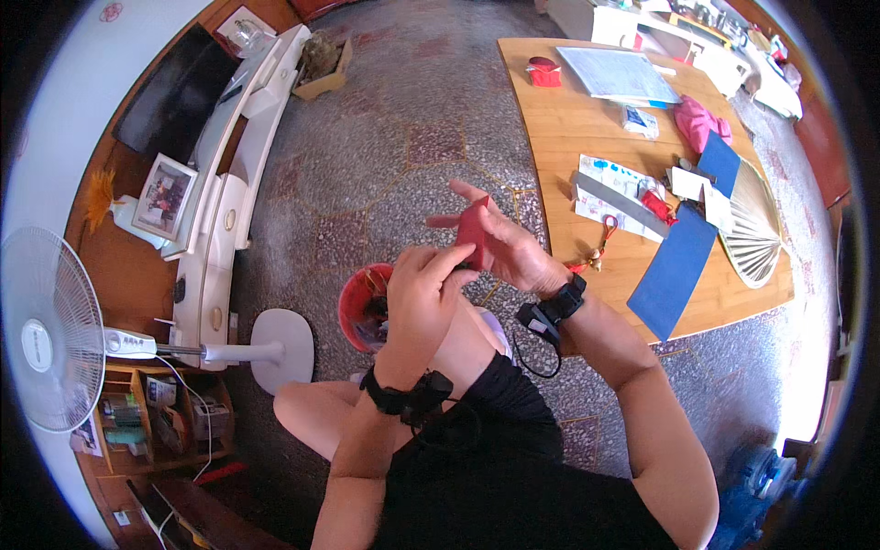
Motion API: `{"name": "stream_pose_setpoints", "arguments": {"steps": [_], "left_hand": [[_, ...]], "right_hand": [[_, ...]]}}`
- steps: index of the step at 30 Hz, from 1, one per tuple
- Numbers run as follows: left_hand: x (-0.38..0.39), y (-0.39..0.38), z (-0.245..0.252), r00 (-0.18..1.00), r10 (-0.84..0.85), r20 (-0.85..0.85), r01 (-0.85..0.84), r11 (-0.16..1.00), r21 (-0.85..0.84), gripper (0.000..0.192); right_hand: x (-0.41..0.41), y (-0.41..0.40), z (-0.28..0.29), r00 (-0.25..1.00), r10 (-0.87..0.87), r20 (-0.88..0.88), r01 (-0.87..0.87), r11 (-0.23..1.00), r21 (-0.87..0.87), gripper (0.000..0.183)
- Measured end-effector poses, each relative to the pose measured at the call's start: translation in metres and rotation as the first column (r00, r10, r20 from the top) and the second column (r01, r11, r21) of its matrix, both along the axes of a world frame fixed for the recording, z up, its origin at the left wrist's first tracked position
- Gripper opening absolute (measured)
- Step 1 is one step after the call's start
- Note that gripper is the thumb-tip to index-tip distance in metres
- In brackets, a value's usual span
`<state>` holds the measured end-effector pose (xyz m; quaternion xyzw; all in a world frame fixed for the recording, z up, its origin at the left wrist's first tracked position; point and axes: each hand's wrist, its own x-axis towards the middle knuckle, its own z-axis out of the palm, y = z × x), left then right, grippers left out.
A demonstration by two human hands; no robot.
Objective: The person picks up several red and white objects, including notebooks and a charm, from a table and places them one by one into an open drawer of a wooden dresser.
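Both hands meet in front of me, over the floor between the table and the red bin. A small red folded piece [471,230], perhaps paper or cloth, is held between them. My left hand [427,292] pinches its lower end with thumb and forefinger. My right hand [512,247] grips its upper part by the thumb side, with other fingers stretched out behind it. On the wooden table [557,144] lie a metal ruler [619,203] across a printed sheet [598,168], blue strips [674,271], a red knotted cord with beads [595,260] and a folded fan [753,227].
A red bin [354,309] stands on the floor by my left hand. The white standing fan [282,350] is at the left, before a white cabinet [223,240]. Farther up the table are a red pouch [544,73], a board [615,74] and pink cloth [698,124].
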<state>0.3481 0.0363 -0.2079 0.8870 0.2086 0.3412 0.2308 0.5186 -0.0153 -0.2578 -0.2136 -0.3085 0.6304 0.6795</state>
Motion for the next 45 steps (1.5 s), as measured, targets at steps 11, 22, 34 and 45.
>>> {"name": "stream_pose_setpoints", "arguments": {"steps": [11, 22, 34, 45], "left_hand": [[0.002, 0.008, 0.004, 1.000, 0.016, 0.024, -0.014, 0.998, -0.067, 0.024], [0.000, 0.002, 0.020, 0.998, -0.040, 0.049, 0.054, 0.949, -0.312, 0.021], [0.003, 0.003, 0.030, 0.988, 0.132, 0.078, -0.144, 0.975, 0.172, 0.014], [0.019, 0.059, 0.046, 0.983, 0.145, 0.110, -0.168, 0.952, 0.256, 0.011]], "right_hand": [[0.002, -0.001, -0.002, 0.996, 0.063, 0.060, -0.065, 0.997, 0.030, 0.071], [0.003, 0.000, -0.008, 0.988, 0.152, -0.003, -0.151, 0.985, 0.078, 0.085], [0.009, -0.006, 0.000, 0.971, 0.209, -0.116, -0.199, 0.976, 0.090, 0.084], [0.009, -0.003, -0.002, 0.921, 0.305, -0.242, -0.313, 0.950, 0.005, 0.069]]}}
